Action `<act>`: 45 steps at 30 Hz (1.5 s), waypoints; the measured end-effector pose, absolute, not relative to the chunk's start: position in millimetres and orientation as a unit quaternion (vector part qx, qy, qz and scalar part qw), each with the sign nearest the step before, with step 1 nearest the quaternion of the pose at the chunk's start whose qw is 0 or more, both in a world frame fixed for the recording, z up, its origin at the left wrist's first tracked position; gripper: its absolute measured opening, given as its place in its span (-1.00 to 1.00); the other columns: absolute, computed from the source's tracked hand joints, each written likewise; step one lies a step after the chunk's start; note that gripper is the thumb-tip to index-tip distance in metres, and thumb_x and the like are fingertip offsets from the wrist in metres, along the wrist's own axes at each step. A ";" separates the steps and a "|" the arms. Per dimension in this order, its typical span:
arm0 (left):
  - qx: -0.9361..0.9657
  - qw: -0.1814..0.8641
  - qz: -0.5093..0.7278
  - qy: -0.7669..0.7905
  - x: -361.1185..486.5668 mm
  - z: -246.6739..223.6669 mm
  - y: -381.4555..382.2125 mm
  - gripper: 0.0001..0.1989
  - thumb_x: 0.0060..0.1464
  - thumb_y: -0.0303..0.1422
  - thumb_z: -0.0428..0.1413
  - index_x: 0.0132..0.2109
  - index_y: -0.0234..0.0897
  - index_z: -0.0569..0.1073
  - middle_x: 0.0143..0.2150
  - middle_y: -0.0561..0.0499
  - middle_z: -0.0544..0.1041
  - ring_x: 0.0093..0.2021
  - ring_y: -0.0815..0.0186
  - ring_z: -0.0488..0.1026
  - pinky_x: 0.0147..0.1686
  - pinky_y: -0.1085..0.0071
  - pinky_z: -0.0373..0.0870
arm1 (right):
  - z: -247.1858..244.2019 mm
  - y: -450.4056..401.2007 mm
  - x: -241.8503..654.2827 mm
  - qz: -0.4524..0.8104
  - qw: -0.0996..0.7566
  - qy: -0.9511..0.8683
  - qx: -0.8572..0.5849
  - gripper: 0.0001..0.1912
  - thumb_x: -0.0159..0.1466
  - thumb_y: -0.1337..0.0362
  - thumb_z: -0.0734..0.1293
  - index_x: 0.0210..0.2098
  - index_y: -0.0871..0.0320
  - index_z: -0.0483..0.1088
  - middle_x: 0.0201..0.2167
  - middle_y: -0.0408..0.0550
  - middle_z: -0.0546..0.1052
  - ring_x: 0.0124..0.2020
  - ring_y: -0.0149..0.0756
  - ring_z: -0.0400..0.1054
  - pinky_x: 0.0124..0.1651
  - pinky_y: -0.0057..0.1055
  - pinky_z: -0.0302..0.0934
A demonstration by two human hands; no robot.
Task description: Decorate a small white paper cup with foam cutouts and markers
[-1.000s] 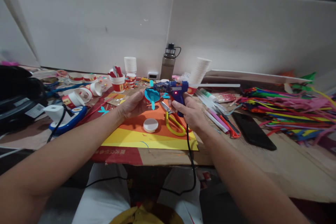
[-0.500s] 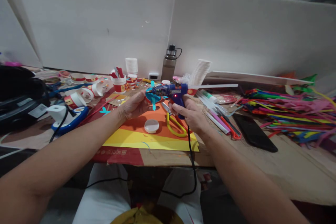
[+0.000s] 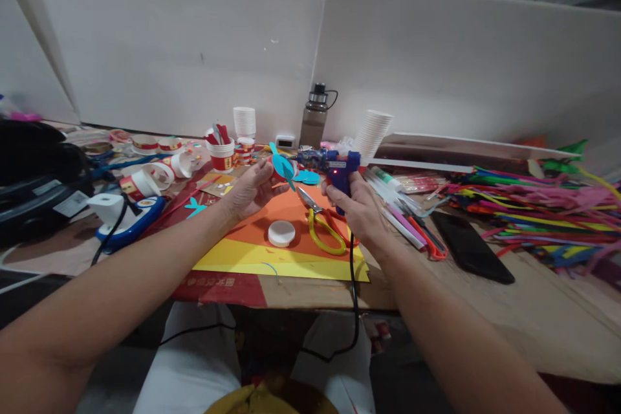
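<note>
My left hand (image 3: 252, 189) is closed around a small red paper-cup piece with a turquoise paper cutout (image 3: 283, 167), a round face with strips sticking out, on its front. My right hand (image 3: 358, 206) grips a blue hot glue gun (image 3: 339, 171) by its handle, its small red light lit. The nozzle points left, close behind the cutout; whether they touch I cannot tell. A white glue stick (image 3: 422, 165) juts from the gun's back. Turquoise paper discs (image 3: 308, 177) lie beyond. Below are yellow-handled scissors (image 3: 326, 236) and a white round lid-like piece (image 3: 281, 233) on orange and yellow paper (image 3: 233, 257).
Stacked white cups (image 3: 374, 132) and a dark bottle (image 3: 314, 118) stand at the back. Colourful pipe cleaners (image 3: 528, 207) and a black phone (image 3: 471, 247) lie right. A blue power strip (image 3: 130, 226) and cut cups (image 3: 138, 185) are left. The gun's cord (image 3: 354, 297) hangs over the table edge.
The glue gun has moved slightly right, its nozzle drawing back from the front of the turquoise cutout. My left hand has tilted the cutout, and the turquoise discs behind show more.
</note>
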State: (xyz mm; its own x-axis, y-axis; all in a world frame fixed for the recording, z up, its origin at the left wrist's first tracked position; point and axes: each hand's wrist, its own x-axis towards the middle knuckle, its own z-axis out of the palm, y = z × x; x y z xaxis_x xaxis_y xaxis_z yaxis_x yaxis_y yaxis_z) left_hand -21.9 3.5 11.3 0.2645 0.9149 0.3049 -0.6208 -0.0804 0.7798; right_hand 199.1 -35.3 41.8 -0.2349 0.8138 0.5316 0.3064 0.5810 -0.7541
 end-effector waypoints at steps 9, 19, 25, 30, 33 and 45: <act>0.470 0.652 0.568 0.177 -18.7 11.2 0.5 -0.59 -0.15 -0.12 0.35 -0.20 -0.26 0.49 -0.23 0.02 0.57 -0.23 0.34 0.51 -0.20 0.38 0.48 | 47.4 -42.2 194.4 0.195 0.482 -0.754 -0.401 -0.77 0.25 0.16 0.28 -0.15 0.15 0.34 -0.35 -0.05 0.46 -0.31 -0.25 0.30 -0.17 -0.28 0.25; 0.482 0.651 0.556 0.185 -17.3 14.6 -3.4 -0.55 -0.17 -0.10 0.35 -0.17 -0.26 0.49 -0.24 0.00 0.58 -0.18 0.28 0.52 -0.16 0.33 0.48 | 39.0 -35.6 194.9 0.211 0.480 -0.750 -0.402 -0.77 0.26 0.17 0.27 -0.14 0.15 0.31 -0.25 -0.02 0.47 -0.23 -0.23 0.32 -0.14 -0.26 0.24; 0.473 0.661 0.555 0.177 -17.9 11.4 -0.7 -0.58 -0.16 -0.09 0.34 -0.24 -0.28 0.50 -0.22 -0.02 0.60 -0.15 0.24 0.54 -0.16 0.33 0.48 | 37.4 -34.5 195.2 0.215 0.482 -0.750 -0.399 -0.74 0.26 0.16 0.27 -0.09 0.13 0.31 -0.23 -0.02 0.46 -0.20 -0.21 0.32 -0.13 -0.26 0.23; 0.463 0.665 0.559 0.178 -18.2 9.9 0.3 -0.54 -0.15 -0.05 0.33 -0.20 -0.30 0.52 -0.19 -0.07 0.60 -0.12 0.21 0.54 -0.17 0.33 0.49 | 37.8 -36.1 195.5 0.197 0.477 -0.752 -0.410 -0.75 0.27 0.19 0.26 -0.09 0.12 0.32 -0.26 -0.04 0.46 -0.25 -0.22 0.30 -0.16 -0.27 0.21; 0.451 0.664 0.567 0.184 -18.6 9.0 1.4 -0.54 -0.15 -0.05 0.33 -0.19 -0.30 0.52 -0.18 -0.07 0.61 -0.11 0.20 0.55 -0.17 0.33 0.50 | 38.3 -37.5 195.8 0.189 0.466 -0.752 -0.426 -0.71 0.27 0.19 0.26 -0.03 0.14 0.31 -0.26 -0.03 0.45 -0.29 -0.24 0.28 -0.17 -0.27 0.19; 0.461 0.671 0.554 0.176 -18.0 9.9 1.1 -0.50 -0.14 -0.02 0.31 -0.15 -0.30 0.52 -0.16 -0.08 0.61 -0.10 0.20 0.56 -0.18 0.36 0.50 | 36.1 -36.2 195.2 0.175 0.475 -0.761 -0.404 -0.68 0.27 0.21 0.26 0.01 0.13 0.32 -0.19 0.00 0.47 -0.24 -0.21 0.31 -0.12 -0.24 0.21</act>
State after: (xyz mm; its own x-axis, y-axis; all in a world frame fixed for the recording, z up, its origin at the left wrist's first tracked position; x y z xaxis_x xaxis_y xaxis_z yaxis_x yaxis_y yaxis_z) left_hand -18.0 1.1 9.9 0.3248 0.9049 0.2752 -0.5805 -0.0390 0.8133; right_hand 195.2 -36.2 36.1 -0.2208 0.7823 0.5824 0.4495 0.6116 -0.6511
